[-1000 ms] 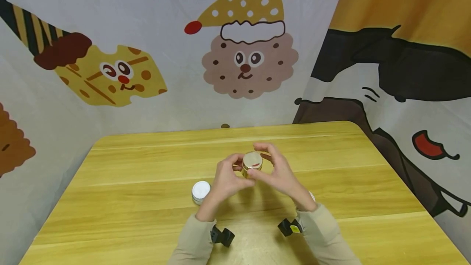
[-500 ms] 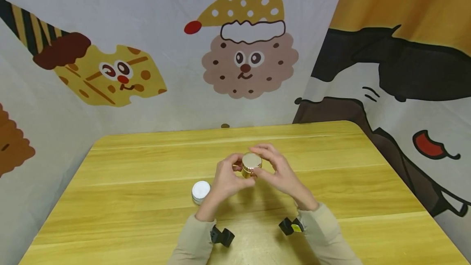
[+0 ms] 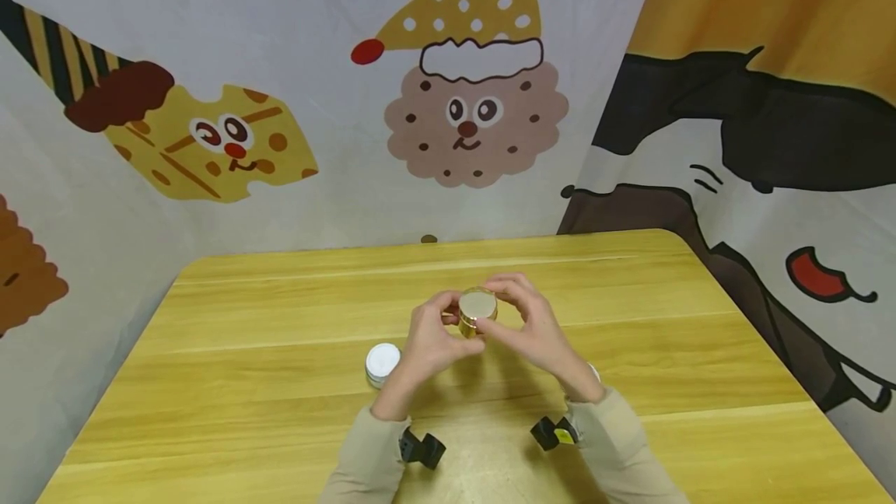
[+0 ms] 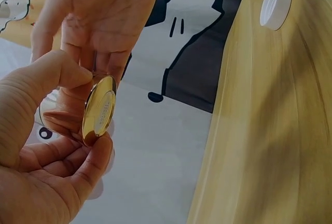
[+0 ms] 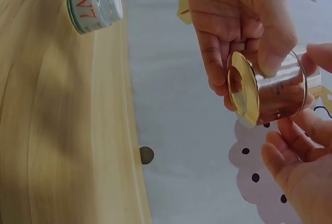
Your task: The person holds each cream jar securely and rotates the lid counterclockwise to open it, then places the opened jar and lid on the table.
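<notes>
A shiny gold jar (image 3: 478, 309) is held above the table between both hands, its flat round lid facing up. My left hand (image 3: 435, 339) grips the jar's body, its thumb lying along the side in the right wrist view. My right hand (image 3: 532, 333) pinches the lid's rim between thumb and fingers. Gold-rimmed, the jar's base (image 5: 243, 89) shows in the right wrist view. Whether the lid sits loose on the body cannot be seen. Beside my left wrist stands a small glass jar (image 5: 94, 5) with a white top and a red mark on its side.
A white round lid (image 4: 276, 5) lies on the wooden table (image 3: 245, 379), mostly hidden behind my right wrist in the head view. Behind the table's far edge hangs a cloth (image 3: 336, 216) with cartoon prints. Each wrist wears a small black camera.
My right thumb and fingers have shifted back and forth a little around the lid's rim. The left hand stays in place, and the gold jar has barely moved.
</notes>
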Available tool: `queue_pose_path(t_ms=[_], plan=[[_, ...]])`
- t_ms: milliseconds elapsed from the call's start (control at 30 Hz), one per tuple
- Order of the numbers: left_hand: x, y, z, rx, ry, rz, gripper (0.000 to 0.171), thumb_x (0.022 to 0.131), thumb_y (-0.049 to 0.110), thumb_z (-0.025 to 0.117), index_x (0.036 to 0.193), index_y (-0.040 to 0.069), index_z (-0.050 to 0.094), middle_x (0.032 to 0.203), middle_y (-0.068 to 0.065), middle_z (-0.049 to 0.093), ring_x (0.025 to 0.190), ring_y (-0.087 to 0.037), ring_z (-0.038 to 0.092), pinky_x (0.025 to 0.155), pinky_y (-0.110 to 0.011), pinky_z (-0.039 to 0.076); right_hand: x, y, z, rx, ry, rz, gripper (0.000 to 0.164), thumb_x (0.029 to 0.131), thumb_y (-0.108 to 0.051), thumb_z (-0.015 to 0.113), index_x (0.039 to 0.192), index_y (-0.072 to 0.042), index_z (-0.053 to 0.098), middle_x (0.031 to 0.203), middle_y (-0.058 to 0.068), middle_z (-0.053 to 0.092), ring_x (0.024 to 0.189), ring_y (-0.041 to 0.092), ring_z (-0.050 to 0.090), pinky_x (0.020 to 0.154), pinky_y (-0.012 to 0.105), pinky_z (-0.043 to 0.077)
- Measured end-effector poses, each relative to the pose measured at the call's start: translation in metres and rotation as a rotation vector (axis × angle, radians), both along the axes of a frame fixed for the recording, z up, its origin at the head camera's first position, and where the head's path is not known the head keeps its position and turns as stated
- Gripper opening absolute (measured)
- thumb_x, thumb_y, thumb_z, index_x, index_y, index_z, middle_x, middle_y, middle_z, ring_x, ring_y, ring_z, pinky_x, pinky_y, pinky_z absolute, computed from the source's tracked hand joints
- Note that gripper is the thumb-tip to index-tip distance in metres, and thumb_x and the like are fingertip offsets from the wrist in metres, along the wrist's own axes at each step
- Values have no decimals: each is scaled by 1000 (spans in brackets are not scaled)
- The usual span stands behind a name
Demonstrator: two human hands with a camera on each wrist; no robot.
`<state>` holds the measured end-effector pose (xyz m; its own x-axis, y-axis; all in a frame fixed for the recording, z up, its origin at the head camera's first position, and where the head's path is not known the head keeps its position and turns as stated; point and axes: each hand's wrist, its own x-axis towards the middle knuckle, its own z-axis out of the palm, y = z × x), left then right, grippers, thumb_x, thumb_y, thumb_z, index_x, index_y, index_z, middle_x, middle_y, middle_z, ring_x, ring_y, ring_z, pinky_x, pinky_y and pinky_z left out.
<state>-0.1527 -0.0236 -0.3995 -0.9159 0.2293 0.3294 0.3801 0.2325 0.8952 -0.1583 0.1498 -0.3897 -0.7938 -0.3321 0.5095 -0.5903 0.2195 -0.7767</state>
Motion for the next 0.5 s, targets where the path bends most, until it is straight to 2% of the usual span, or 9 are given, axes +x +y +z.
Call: queue_pose_path(t_ms=[100, 200, 367, 500], plan=[[0, 0, 0, -4, -3, -2, 42, 62, -2, 76, 102, -5, 63, 91, -13, 62, 84, -23, 59, 74, -35, 54, 0, 2, 0, 25, 19, 39, 46, 79, 3, 68, 122, 4, 56, 120, 16, 52, 112, 28, 49, 95, 55, 41], [0, 0, 0, -12, -4, -3, 45, 61, -2, 76, 104, -6, 62, 92, -14, 62, 84, -23, 58, 75, -35, 54, 0, 2, 0, 34, 2, 44, 50, 79, 0, 70, 126, 4, 52, 123, 15, 51, 114, 31, 47, 96, 55, 40], [1, 0, 2, -22, 1, -9, 45, 61, -3, 75, 104, -6, 62, 91, -11, 61, 84, -21, 57, 75, -31, 54, 0, -2, -1, -2, -43, 14, 49, 74, 0, 75, 117, 2, 53, 118, 14, 53, 112, 29, 48, 97, 49, 41], [1, 0, 2, -23, 10, -10, 44, 61, -2, 74, 103, -6, 62, 90, -10, 61, 83, -20, 57, 74, -29, 54, 1, -3, -1, -19, -23, 9, 45, 73, 4, 74, 113, 2, 55, 113, 13, 55, 108, 24, 51, 95, 48, 43]])
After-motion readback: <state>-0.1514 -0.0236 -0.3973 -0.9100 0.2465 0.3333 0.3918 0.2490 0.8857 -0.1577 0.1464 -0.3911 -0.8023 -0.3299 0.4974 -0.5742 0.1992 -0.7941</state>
